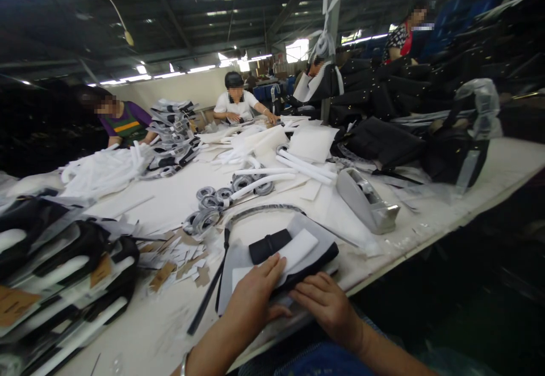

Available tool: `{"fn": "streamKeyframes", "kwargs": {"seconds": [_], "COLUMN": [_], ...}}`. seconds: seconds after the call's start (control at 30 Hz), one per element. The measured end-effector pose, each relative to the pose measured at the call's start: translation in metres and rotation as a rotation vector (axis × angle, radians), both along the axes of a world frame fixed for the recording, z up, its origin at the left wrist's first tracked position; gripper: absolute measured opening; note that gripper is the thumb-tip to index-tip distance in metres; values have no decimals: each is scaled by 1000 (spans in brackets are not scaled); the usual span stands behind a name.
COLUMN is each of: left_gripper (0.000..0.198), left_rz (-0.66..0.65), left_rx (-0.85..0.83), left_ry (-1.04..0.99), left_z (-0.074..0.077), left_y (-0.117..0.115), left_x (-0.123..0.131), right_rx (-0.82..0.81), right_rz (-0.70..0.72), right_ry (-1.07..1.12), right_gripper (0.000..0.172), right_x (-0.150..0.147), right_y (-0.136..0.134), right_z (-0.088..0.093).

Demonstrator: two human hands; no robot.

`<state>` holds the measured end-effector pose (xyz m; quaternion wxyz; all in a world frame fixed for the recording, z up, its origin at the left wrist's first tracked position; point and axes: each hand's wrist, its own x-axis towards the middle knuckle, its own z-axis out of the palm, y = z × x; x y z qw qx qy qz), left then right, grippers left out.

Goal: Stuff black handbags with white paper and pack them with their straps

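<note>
A flat black bag (306,274) with white paper sheeting on it lies before me at the table's near edge. On top rest a strip of white foam (300,248) and a small black piece with a band (269,245). A dark strap (264,208) loops behind the bag, its end hanging to the left. My left hand (258,285) lies across the white strip and the sheeting, fingers stretched and thumb apart. At the near edge, my right hand (327,305) has its fingers pressed together on the black fabric; its thumb is hidden.
A grey tape dispenser (366,200) stands right of the bag. Beyond are coiled straps in clear wrap (208,205) and white foam tubes (306,163). Paper scraps (183,257) and stacked black bags (63,285) lie left. Black bags (392,137) pile up right. Co-workers (236,103) are across the table.
</note>
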<state>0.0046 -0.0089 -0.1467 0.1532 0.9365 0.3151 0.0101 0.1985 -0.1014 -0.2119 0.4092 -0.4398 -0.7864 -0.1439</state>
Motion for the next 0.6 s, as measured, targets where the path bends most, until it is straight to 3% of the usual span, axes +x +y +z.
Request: {"fn": "streamKeyframes", "kwargs": {"seconds": [0.07,0.2,0.33,0.43,0.6], "left_gripper": [97,73,56,55,59], "left_rz": [2,-16,-18,7,39], "left_rx": [103,358,583,655,707], "left_ry": [-12,-48,-55,-53,-42], "left_z": [-12,-38,-55,-59,-55], "left_y": [-4,-13,-20,-24,-32], "left_x": [0,0,0,0,6], "right_rx": [10,22,-57,-143,-145], "right_rz": [25,58,-97,-91,-20], "right_ry": [-30,-66,-173,-266,-221], "right_gripper": [28,29,38,41,39], "right_x": [6,23,43,57,69], "right_y": [-1,-6,0,12,19], "right_z": [-3,1,19,26,6]}}
